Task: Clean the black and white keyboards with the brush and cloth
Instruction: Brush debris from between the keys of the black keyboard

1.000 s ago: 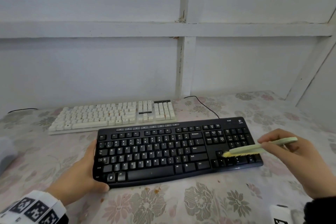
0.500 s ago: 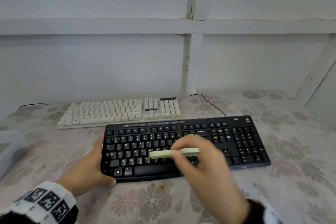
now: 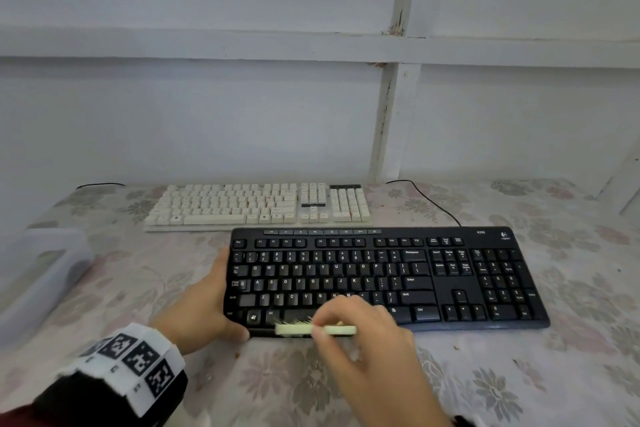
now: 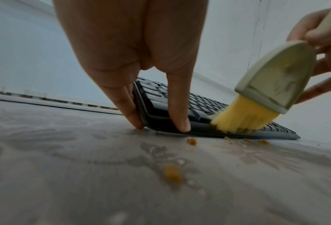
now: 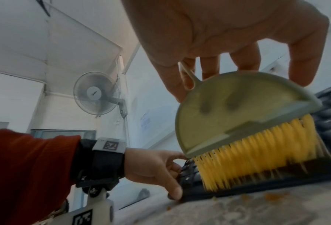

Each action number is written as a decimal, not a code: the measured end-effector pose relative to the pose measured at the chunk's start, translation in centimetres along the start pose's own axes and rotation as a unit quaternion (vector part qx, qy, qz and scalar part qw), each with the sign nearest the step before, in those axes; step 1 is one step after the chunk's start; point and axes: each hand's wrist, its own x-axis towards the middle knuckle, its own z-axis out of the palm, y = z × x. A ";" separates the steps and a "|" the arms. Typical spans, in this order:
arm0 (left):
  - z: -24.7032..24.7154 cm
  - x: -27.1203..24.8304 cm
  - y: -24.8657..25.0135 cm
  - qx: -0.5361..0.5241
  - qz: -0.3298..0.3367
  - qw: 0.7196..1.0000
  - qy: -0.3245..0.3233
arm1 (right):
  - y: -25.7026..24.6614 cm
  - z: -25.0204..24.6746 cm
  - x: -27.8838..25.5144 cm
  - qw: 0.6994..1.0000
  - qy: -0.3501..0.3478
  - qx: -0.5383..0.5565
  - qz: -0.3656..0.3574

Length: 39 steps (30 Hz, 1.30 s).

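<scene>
The black keyboard (image 3: 388,277) lies on the flowered tablecloth in front of me, with the white keyboard (image 3: 259,206) behind it. My left hand (image 3: 207,308) grips the black keyboard's (image 4: 180,105) near left corner, thumb on its front edge, fingers along its side. My right hand (image 3: 363,333) pinches a pale green brush (image 3: 315,329) with yellow bristles (image 4: 241,117). The bristles (image 5: 257,153) sit on the keyboard's front edge by the space bar. Orange crumbs (image 4: 172,173) lie on the cloth just in front. No cloth for wiping is in view.
A translucent plastic box (image 3: 38,274) stands at the table's left edge. A black cable (image 3: 433,201) runs from the black keyboard toward the white wall. A wall fan (image 5: 97,92) shows in the right wrist view.
My right hand has swept the brush from the arrow keys at the right, leftward across the keys, down to the front edge near the space bar. My left hand kept its hold.
</scene>
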 end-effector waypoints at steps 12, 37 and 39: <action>0.0 -0.1 0.1 -0.017 -0.002 1.000 -0.011 | 1.0 -0.9 -0.3 0.997 0.030 0.054 -0.040; 0.0 -0.2 0.2 -0.011 -0.006 1.000 -0.004 | 6.7 -7.5 -2.3 0.979 0.149 0.128 0.046; 0.0 -0.1 0.3 -0.010 -0.007 1.000 -0.005 | 7.8 -8.7 -2.6 0.977 0.156 0.126 0.077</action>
